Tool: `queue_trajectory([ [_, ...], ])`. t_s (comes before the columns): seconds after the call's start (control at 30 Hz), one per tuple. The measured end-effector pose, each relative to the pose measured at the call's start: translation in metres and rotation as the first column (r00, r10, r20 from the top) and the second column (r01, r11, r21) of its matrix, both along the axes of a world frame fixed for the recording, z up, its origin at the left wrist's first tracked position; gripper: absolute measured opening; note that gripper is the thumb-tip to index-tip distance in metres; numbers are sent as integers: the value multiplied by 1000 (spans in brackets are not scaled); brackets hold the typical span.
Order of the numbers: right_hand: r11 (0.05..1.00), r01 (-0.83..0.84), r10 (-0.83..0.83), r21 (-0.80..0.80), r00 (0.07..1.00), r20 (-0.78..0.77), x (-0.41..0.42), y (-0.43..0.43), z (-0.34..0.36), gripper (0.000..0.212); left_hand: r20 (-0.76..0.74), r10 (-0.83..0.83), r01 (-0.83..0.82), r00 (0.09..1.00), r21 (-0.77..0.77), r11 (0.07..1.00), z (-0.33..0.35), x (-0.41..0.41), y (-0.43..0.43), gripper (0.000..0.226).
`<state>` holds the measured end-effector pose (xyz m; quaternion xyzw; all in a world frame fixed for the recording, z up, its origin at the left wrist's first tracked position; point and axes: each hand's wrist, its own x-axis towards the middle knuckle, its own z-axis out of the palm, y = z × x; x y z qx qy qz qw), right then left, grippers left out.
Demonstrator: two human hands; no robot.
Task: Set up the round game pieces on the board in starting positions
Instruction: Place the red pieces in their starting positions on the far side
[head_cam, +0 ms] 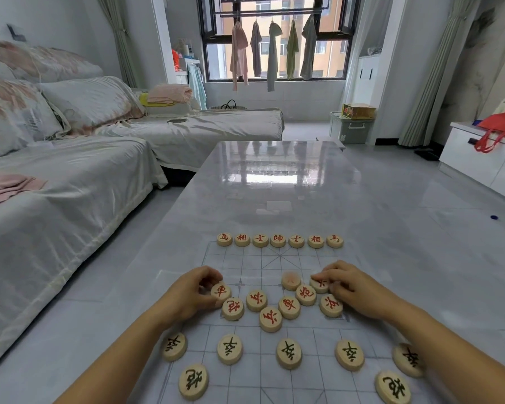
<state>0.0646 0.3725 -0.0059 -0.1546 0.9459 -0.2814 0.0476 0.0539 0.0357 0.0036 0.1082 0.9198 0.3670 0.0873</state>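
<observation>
Far row pieces point(278, 240) read 馬相士帥士相馬 in red.

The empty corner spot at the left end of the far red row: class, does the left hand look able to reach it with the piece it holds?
Probably yes. The left hand grips a red chariot piece, and the board between it and the far row is bare.

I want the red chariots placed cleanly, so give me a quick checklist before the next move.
1. Left hand on the red chariot piece: ok.
2. Far red row has seven pieces, both end spots open: ok.
3. Right hand on a piece: cannot tell which.
4. Loose red pieces sorted: not ok, clustered mid-board.
5. Black soldier row evenly spaced: ok.
</observation>
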Motion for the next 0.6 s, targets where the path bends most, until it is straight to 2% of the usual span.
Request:
queue_trajectory([
  [0.23, 998, 4, -3, -55, 1000, 18, 7, -7, 10, 29, 58, -38, 33, 998, 83, 996, -1, 0, 1, 44],
  [0.4, 997, -24, 38, 73, 979, -201, 17, -30, 19, 30, 68, -76, 69, 995, 96, 993, -2, 0, -2, 46],
  [0.53, 953, -173, 218, 249, 962, -167, 21, -53, 24, 37, 61, -104, 100, 993, 71, 992, 0, -2, 2, 42],
  [0.6, 928, -194, 254, 318, 954, -159, 20, -59, 24, 41, 56, -104, 101, 993, 60, 993, 1, -3, 3, 41],
])
